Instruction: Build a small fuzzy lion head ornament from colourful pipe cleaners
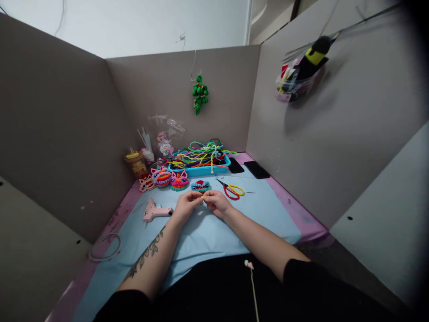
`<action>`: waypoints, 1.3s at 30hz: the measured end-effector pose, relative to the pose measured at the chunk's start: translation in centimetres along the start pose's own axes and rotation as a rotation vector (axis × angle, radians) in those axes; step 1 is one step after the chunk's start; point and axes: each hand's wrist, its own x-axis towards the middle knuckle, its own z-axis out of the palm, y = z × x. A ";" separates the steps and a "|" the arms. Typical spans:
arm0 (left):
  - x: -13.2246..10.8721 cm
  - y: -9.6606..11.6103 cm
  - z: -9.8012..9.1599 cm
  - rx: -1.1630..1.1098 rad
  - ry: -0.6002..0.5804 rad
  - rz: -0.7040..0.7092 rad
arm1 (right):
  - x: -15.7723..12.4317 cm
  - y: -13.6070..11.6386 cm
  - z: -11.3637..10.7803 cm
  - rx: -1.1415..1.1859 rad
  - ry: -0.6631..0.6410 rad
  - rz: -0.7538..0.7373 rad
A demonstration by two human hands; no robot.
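Fingertips of my left hand (pixel 188 204) and my right hand (pixel 216 202) meet over the middle of the blue cloth, both in a pinch. Between them shows a tiny yellow-green piece (pixel 202 197), too small to name. Just beyond the fingers lies a teal and red fuzzy face-shaped craft piece (pixel 200 186). To its right are scissors (pixel 231 189) with one red and one yellow handle, blades parted. A pink glue gun (pixel 156 211) rests left of my left hand.
A blue tray (pixel 201 171) heaped with colourful pipe cleaners (pixel 197 155) stands at the back. Several fuzzy craft faces (pixel 161 176) sit left of it, near a brown cup (pixel 136 163). Two dark phones (pixel 256 170) lie right. Grey panels (pixel 184 98) enclose the table; a grey cable (pixel 105 247) is coiled at left.
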 end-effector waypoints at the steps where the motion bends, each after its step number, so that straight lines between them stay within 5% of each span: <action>1: -0.1 0.2 -0.1 0.066 -0.003 0.058 | 0.1 -0.1 -0.2 0.052 -0.042 0.080; 9: -0.8 0.8 -0.7 0.540 0.030 0.578 | 0.5 -1.2 -1.6 0.115 -0.242 0.447; 18: -1.0 0.8 -0.1 0.472 0.032 0.518 | 0.5 -1.0 -1.4 0.083 -0.220 0.340; 21: -0.7 0.6 0.3 0.264 0.094 0.305 | 0.2 -0.8 -0.8 -0.035 -0.081 0.105; 25: -0.4 0.4 0.7 -0.252 0.118 -0.110 | -0.5 -0.7 -0.5 -0.673 0.206 -0.651; 28: -0.5 0.4 0.9 -0.471 0.089 -0.259 | -1.1 -0.5 -0.6 -1.050 0.197 -0.983; 34: -1.0 0.6 1.2 -0.481 0.017 -0.323 | -1.5 0.0 -0.5 -1.330 0.211 -1.101; 39: -0.9 0.3 1.0 -0.348 -0.001 -0.250 | -1.5 -0.3 -0.2 -1.220 0.207 -1.004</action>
